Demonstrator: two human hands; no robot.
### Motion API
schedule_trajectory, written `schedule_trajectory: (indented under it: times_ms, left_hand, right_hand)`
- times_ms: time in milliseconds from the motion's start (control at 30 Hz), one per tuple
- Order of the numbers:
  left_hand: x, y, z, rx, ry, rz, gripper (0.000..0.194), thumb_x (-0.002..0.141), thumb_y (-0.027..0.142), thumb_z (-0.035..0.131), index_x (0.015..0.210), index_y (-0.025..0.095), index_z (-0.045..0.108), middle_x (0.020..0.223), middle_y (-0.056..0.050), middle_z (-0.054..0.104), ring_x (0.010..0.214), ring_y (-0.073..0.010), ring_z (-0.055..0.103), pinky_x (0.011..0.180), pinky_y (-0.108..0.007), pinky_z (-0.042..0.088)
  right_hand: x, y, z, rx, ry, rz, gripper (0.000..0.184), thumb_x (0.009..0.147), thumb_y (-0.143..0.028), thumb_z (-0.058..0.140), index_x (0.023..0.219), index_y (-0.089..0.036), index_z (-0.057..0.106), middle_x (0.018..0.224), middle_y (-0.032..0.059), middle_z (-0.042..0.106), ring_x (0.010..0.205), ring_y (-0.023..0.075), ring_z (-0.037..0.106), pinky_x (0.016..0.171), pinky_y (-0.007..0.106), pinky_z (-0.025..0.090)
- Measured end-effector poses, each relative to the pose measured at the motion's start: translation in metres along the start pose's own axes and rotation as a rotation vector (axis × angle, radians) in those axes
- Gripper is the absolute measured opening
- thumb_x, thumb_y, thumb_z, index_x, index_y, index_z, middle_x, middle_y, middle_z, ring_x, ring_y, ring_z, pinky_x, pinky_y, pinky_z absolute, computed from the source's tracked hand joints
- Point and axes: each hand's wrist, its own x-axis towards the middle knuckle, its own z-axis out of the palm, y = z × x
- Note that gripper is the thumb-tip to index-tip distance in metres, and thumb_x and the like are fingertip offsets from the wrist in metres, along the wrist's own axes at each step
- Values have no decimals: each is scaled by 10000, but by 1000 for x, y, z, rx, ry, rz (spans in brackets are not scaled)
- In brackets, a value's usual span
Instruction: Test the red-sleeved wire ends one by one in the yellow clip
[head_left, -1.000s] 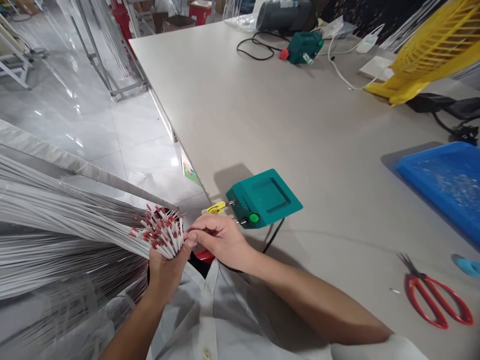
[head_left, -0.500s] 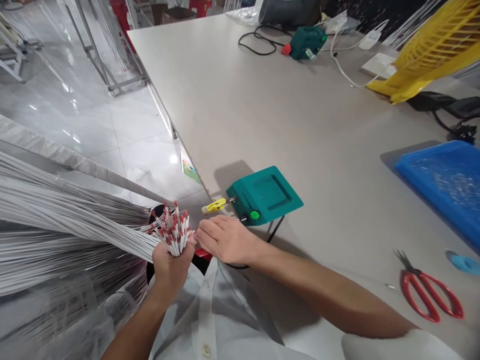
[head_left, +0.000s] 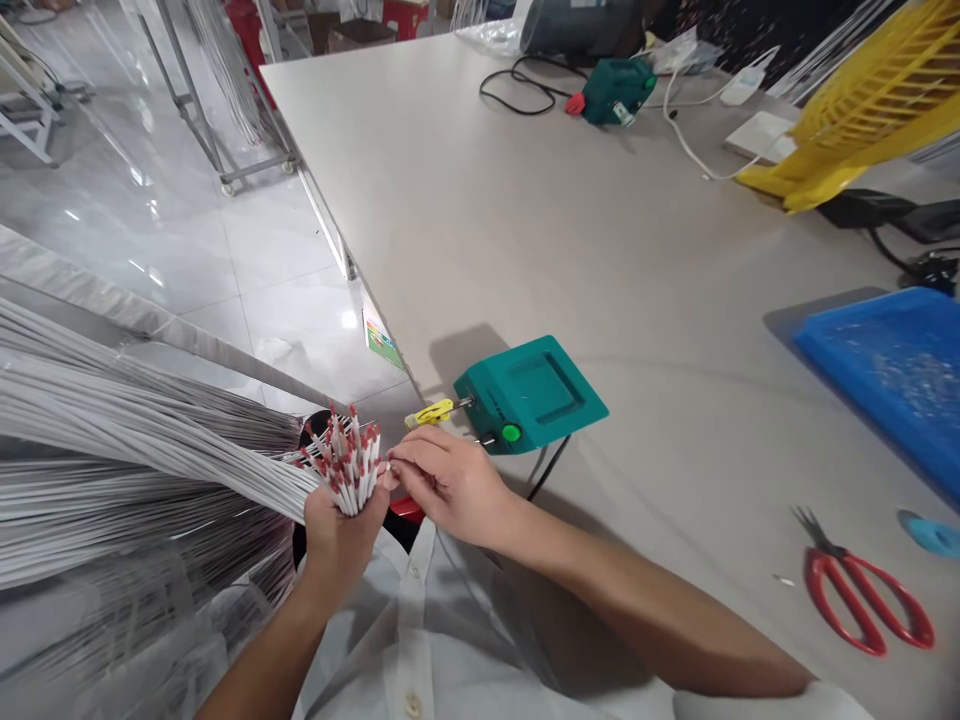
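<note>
My left hand (head_left: 341, 530) is closed around a bundle of thin white wires (head_left: 346, 470). Their tips are dark red and fan out above the fist, while the lengths trail off to the left. Beside my left thumb, my right hand (head_left: 457, 480) pinches the end of a single white wire (head_left: 388, 467) between thumb and fingertips. Just beyond my right hand, a green device (head_left: 532, 390) with a green button sits at the table edge. A yellow clip (head_left: 429, 413) is attached to one of its metal posts.
Red-handled scissors (head_left: 862, 590) and a blue tape ring (head_left: 934, 533) lie on the table (head_left: 600, 250) at right, near a blue tray (head_left: 892, 350). A yellow fan (head_left: 870, 110) and a second green device (head_left: 615, 90) stand farther back. More hanging wires (head_left: 112, 430) fill the left side.
My left hand has shifted slightly right with the bundle, whose tips are now more upright. My right hand turned palm-down, then rolled back, staying beside my left thumb.
</note>
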Motion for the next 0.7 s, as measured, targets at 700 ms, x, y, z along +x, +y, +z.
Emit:
schedule_trajectory:
  times_ms: [700]
  left_hand:
    - [4, 8, -9, -71, -94, -138, 64, 595, 197, 674, 622, 142, 655, 436, 50, 518, 370, -54, 377, 337, -162, 291]
  right_hand:
    - [3, 1, -2, 777, -191, 760, 279, 747, -400, 575, 891, -161, 581, 594, -20, 548, 451, 84, 477, 428, 209, 416]
